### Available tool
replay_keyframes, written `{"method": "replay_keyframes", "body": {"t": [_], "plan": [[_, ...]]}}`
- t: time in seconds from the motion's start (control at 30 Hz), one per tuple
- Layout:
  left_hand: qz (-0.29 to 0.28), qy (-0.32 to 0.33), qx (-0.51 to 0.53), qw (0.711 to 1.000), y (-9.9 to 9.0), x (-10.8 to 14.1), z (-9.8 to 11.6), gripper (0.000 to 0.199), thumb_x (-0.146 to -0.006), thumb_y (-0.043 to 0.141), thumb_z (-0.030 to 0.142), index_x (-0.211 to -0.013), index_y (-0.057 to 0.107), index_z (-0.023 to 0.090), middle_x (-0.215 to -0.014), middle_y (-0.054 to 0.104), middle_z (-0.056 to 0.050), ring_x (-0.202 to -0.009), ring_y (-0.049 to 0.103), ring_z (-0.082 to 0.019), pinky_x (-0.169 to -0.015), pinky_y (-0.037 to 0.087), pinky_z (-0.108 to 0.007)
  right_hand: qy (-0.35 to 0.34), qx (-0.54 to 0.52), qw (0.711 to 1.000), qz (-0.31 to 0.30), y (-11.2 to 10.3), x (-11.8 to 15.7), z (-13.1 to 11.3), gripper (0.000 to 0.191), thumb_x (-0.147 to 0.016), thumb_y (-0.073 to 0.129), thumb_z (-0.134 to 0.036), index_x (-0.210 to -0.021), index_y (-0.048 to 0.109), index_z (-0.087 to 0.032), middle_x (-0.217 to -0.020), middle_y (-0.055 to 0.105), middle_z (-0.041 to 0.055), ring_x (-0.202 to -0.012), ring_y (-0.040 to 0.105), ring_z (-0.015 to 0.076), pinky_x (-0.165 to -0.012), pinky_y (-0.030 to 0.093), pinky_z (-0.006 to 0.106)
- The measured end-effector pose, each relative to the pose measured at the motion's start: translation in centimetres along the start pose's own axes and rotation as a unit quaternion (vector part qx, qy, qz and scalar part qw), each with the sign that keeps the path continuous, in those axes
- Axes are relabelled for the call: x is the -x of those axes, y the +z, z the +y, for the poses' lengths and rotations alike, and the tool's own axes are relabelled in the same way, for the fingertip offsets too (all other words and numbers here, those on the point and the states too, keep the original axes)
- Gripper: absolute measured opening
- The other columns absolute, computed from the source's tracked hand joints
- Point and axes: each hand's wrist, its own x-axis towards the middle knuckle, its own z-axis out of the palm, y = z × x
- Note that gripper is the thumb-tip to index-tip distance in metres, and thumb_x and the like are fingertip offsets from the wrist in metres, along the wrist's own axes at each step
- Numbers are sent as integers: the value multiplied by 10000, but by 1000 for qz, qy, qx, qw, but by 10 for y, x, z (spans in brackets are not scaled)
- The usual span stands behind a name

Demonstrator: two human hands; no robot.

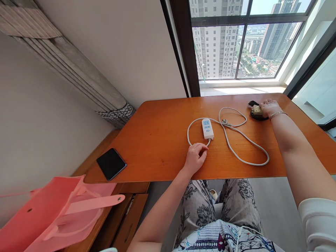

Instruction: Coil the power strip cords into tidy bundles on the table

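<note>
A white control box (207, 128) with blue buttons lies on the wooden table, a white cable (245, 162) looping from it to the right. A plug (225, 122) rests among the loops. My left hand (196, 156) is on the table just below the box, thumb and fingers pinched together at the cable's lower end; whether they grip it is hard to see. At the back right, my right hand (269, 107) reaches over a black coiled cord with a beige block (257, 110), touching its right side. The fingertips there are partly hidden.
The orange-brown table top (157, 140) has a black phone or tablet (111, 163) near its left corner. A pink bag (57, 213) stands at lower left beside wooden drawers (131, 220). Behind the table are a window and a gathered curtain (86, 77).
</note>
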Motion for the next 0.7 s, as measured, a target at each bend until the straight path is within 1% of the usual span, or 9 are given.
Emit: {"method": "replay_keyframes", "body": {"t": [0.07, 0.13, 0.2, 0.33, 0.43, 0.5, 0.53, 0.63, 0.7], "plan": [[0, 0, 3, 1000, 0, 0, 0, 124, -878, 565, 200, -884, 685, 230, -968, 755, -45, -963, 688, -235, -920, 489, -411, 17, 27, 999, -38, 2, -1, -1, 472, -690, 750, -206, -1149, 700, -105, -1281, 618, 296, -1246, 527, 428, -997, 411, 573], [0, -2, 3, 1000, 0, 0, 0, 121, -874, 568, 197, -879, 684, 232, -965, 754, -44, -959, 687, -233, -916, 495, -406, 34, 61, 994, -83, 3, -1, -1, 544, -718, 735, -194, -1253, 669, -124, -1351, 583, 282, -1283, 520, 432, -1006, 433, 567], [-3, -4, 3, 1000, 0, -1, 0, 119, -871, 570, 196, -874, 683, 232, -960, 753, -43, -954, 686, -232, -912, 499, -402, 34, 80, 990, -111, 2, -1, 1, 615, -731, 729, -187, -1335, 632, -135, -1379, 568, 272, -1296, 520, 431, -1002, 455, 548], [-5, -4, 2, 1000, -1, -2, 0, 119, -866, 574, 197, -875, 688, 231, -956, 753, -43, -950, 685, -232, -914, 502, -404, 16, 72, 991, -113, -2, 3, 7, 689, -741, 731, -207, -1416, 596, -174, -1396, 581, 238, -1310, 510, 424, -1025, 447, 527], [0, -3, 4, 1000, 0, -2, -2, 116, -861, 580, 198, -871, 690, 234, -948, 752, -43, -945, 685, -234, -912, 503, -405, 14, 41, 993, -106, -7, 13, 10, 771, -747, 714, -213, -1494, 530, -181, -1470, 546, 214, -1356, 478, 414, -1066, 432, 515], [1, -1, 5, 1000, 1, -3, -2, 117, -862, 580, 198, -870, 691, 235, -943, 752, -42, -940, 685, -234, -912, 501, -405, 13, 13, 996, -87, -12, 24, 10, 793, -751, 692, -205, -1519, 502, -171, -1501, 522, 202, -1382, 467, 396, -1102, 425, 501], [1, 0, 5, 1000, 1, -3, -2, 118, -862, 579, 198, -871, 691, 234, -942, 752, -42, -937, 685, -233, -911, 500, -405, 13, -2, 998, -66, -14, 30, 8, 778, -757, 680, -205, -1515, 508, -166, -1501, 520, 198, -1390, 467, 387, -1120, 419, 493], [0, 1, 3, 1000, 2, -4, -2, 121, -865, 572, 199, -871, 688, 230, -943, 751, -42, -940, 685, -234, -912, 498, -407, 14, -55, 998, 37, -22, 55, -5, 633, -802, 634, -220, -1431, 593, -159, -1448, 553, 191, -1372, 498, 362, -1150, 416, 473], [-1, 3, 2, 1000, 2, -5, -2, 121, -864, 569, 197, -869, 686, 230, -948, 751, -43, -950, 685, -238, -915, 498, -409, 14, -104, 989, 102, -26, 75, -23, 504, -848, 584, -225, -1344, 654, -168, -1388, 594, 176, -1312, 557, 339, -1129, 445, 455]]}}
